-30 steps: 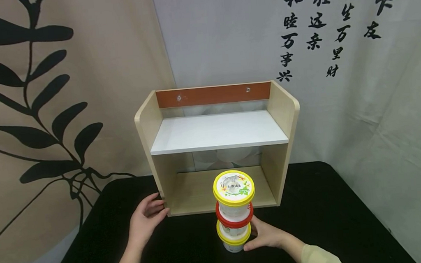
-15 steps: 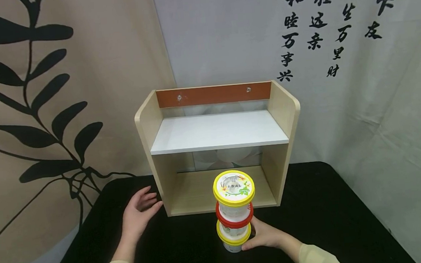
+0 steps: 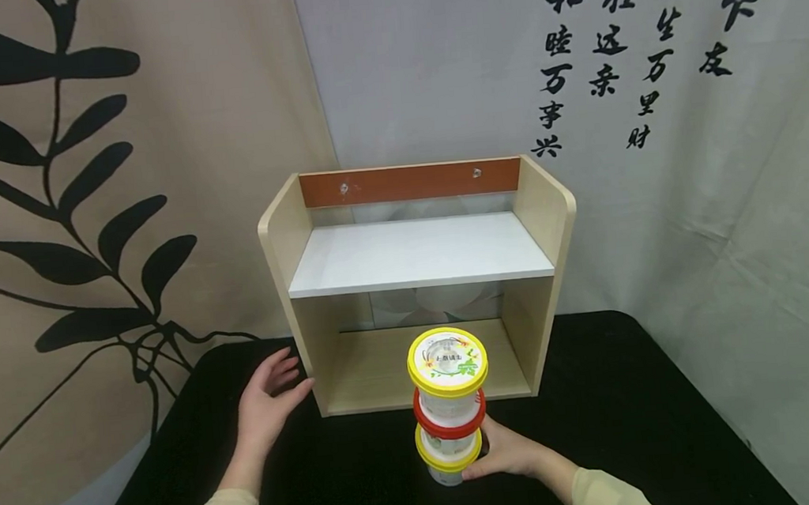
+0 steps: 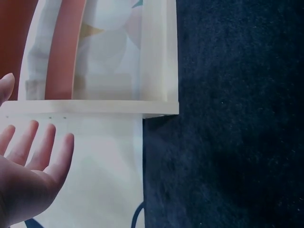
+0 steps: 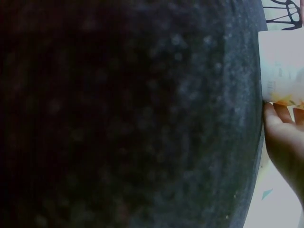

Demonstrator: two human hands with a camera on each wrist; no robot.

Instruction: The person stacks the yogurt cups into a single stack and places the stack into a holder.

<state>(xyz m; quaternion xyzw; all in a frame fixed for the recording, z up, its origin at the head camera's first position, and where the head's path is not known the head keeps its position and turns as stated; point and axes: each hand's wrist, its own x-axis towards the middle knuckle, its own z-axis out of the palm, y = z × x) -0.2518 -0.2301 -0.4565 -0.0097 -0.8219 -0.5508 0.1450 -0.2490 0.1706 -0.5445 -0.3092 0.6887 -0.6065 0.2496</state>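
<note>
Three round white tubs stand stacked on the black table. The bottom tub (image 3: 445, 476) has a yellow lid, the middle tub (image 3: 453, 415) a red one, and the top tub (image 3: 447, 362) a yellow one with a flower print. My right hand (image 3: 511, 449) holds the bottom tub from the right, thumb at its front low down, other fingers partly hidden behind it. In the right wrist view, fingertips meet a white tub wall (image 5: 284, 69). Beside the shelf's left panel, my left hand (image 3: 267, 410) is held with loose, spread fingers and nothing in it.
A small two-tier wooden shelf (image 3: 415, 255) with a white middle board stands behind the stack. The black table (image 3: 625, 425) extends on both sides. Behind it hang curtains, one with a dark plant print (image 3: 59, 260), the other with black characters.
My left hand has drawn back leftward from the shelf's front left corner. The tub stack has shifted very slightly left with my right hand still on the bottom tub.
</note>
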